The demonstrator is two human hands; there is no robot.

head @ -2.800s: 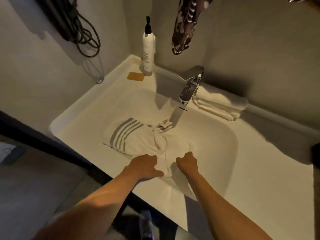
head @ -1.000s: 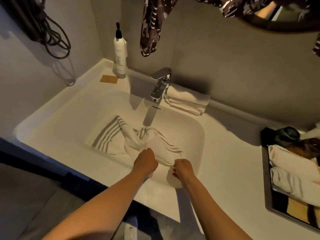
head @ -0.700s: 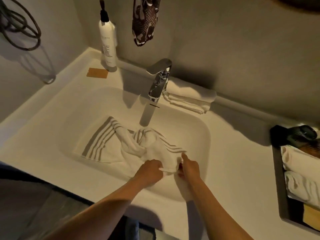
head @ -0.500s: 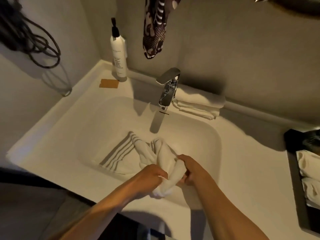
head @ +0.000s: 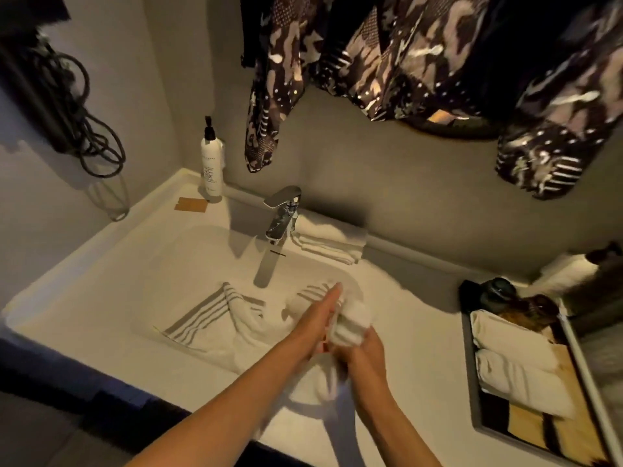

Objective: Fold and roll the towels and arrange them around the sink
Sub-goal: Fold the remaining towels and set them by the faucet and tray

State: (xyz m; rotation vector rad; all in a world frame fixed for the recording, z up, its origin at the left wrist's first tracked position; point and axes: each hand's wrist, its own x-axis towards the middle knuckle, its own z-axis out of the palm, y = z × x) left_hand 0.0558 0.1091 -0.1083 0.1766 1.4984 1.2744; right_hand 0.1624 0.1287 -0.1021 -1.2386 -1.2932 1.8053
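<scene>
pressing striped towel (head: 352,322) over sink (head: 188,257): left grip (head: 317,320) flat against it, right grip (head: 366,352) curled round it.

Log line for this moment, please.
step: roll | towel: partly rolled, striped end in sink | left hand: flat on towel | right hand: grips towel

The striped towel (head: 205,320) is showing soft cloth; the sink (head: 101,281) is looking smooth; the centre-frame faucet (head: 283,215) is gleaming as polished metal.
</scene>
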